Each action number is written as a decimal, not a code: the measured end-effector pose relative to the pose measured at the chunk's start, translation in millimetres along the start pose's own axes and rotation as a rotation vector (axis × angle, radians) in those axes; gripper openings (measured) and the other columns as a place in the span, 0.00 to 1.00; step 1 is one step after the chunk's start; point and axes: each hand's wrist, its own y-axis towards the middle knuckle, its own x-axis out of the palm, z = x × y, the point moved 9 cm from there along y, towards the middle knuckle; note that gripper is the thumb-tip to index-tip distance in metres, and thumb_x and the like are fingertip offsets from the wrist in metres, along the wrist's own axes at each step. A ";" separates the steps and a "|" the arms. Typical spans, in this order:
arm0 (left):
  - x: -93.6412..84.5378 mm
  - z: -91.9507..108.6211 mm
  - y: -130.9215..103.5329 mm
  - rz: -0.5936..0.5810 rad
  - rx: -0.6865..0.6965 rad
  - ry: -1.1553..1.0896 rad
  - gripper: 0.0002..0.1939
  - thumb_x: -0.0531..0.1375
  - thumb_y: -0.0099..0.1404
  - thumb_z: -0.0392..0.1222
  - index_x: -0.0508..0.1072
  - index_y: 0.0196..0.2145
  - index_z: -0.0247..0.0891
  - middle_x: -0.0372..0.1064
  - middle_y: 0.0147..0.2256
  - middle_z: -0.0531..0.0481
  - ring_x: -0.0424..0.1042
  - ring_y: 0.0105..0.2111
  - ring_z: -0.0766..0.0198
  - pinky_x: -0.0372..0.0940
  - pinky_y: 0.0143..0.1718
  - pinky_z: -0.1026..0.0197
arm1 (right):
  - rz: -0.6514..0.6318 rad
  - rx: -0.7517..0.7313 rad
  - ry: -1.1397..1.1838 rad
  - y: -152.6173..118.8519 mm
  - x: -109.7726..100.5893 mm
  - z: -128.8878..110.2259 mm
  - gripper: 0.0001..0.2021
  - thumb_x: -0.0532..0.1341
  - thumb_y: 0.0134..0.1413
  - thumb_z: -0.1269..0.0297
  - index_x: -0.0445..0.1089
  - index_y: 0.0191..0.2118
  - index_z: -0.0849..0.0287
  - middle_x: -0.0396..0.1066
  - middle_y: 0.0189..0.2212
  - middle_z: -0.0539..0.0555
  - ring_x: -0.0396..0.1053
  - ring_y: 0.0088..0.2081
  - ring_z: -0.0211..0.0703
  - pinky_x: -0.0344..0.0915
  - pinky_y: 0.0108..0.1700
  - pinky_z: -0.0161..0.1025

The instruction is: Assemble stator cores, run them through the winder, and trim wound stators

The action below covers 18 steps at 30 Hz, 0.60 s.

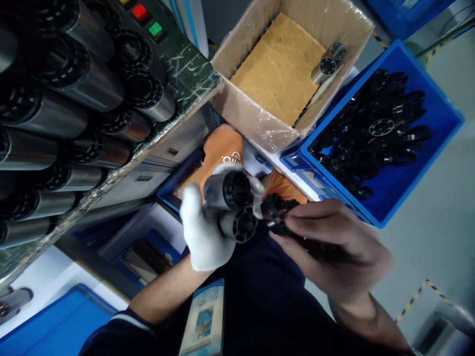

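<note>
My left hand (pixel 208 240), in a white glove, is wrapped round two short metal cylinders side by side. The upper cylinder (pixel 215 190) has a black end cap (pixel 237 190). The lower cylinder (pixel 226 223) ends in a black slotted ring cap (pixel 245 224). Bare and a little blurred, my right hand (pixel 334 242) pinches black slotted plastic caps (pixel 276 210) between thumb and fingers. Those caps are just right of the cylinder ends; whether they touch my gloved fingers I cannot tell. How many caps lie in that hand is hidden.
Many capped metal cylinders (pixel 85 74) lie on the green worktop (pixel 193 69) at left. A plastic-lined carton (pixel 256 118) holds a brown sheet (pixel 278 64) and two cylinders. Black caps fill part of a blue bin (pixel 419 168) at right. Below the worktop are drawers (pixel 174 148).
</note>
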 end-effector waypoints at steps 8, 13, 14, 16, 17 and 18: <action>0.0 13.7 0.8 0.226 0.077 0.134 0.31 0.52 0.85 0.69 0.84 0.50 0.43 0.85 0.47 0.46 0.84 0.55 0.43 0.82 0.49 0.46 | -0.109 0.039 -0.024 -2.4 18.2 0.1 0.16 0.76 0.65 0.76 0.84 0.55 0.54 0.86 0.47 0.52 0.85 0.45 0.42 0.86 0.51 0.38; 4.1 13.5 1.3 0.187 0.082 0.109 0.27 0.53 0.85 0.64 0.85 0.46 0.46 0.83 0.41 0.48 0.84 0.45 0.47 0.79 0.45 0.48 | -0.110 0.114 0.031 -10.2 17.1 10.7 0.23 0.76 0.65 0.76 0.82 0.62 0.50 0.85 0.46 0.51 0.84 0.47 0.46 0.86 0.54 0.43; 4.2 15.0 0.9 0.187 0.088 0.115 0.26 0.53 0.85 0.64 0.85 0.47 0.46 0.83 0.42 0.48 0.84 0.46 0.47 0.79 0.47 0.47 | -0.114 0.131 0.048 -11.1 17.8 12.4 0.25 0.76 0.65 0.76 0.82 0.64 0.49 0.85 0.45 0.51 0.84 0.46 0.47 0.86 0.53 0.45; 4.9 20.2 0.4 0.171 0.104 0.151 0.25 0.54 0.84 0.64 0.85 0.48 0.46 0.83 0.44 0.47 0.83 0.49 0.45 0.79 0.54 0.44 | -0.113 0.143 0.087 -11.8 18.9 13.2 0.27 0.76 0.64 0.77 0.82 0.65 0.49 0.85 0.44 0.51 0.84 0.44 0.46 0.86 0.52 0.44; 6.0 22.0 0.6 0.145 0.095 0.187 0.26 0.55 0.84 0.67 0.84 0.49 0.47 0.82 0.46 0.46 0.82 0.52 0.44 0.78 0.59 0.42 | -0.105 0.140 0.104 -11.8 19.0 12.5 0.28 0.76 0.63 0.78 0.83 0.65 0.49 0.85 0.45 0.51 0.84 0.43 0.45 0.86 0.50 0.43; 7.2 22.4 0.9 0.110 0.067 0.230 0.27 0.55 0.82 0.70 0.83 0.50 0.48 0.82 0.49 0.46 0.80 0.56 0.42 0.76 0.65 0.41 | -0.096 0.133 0.117 -11.8 19.1 11.4 0.28 0.77 0.62 0.79 0.83 0.64 0.50 0.85 0.45 0.51 0.84 0.43 0.44 0.86 0.48 0.41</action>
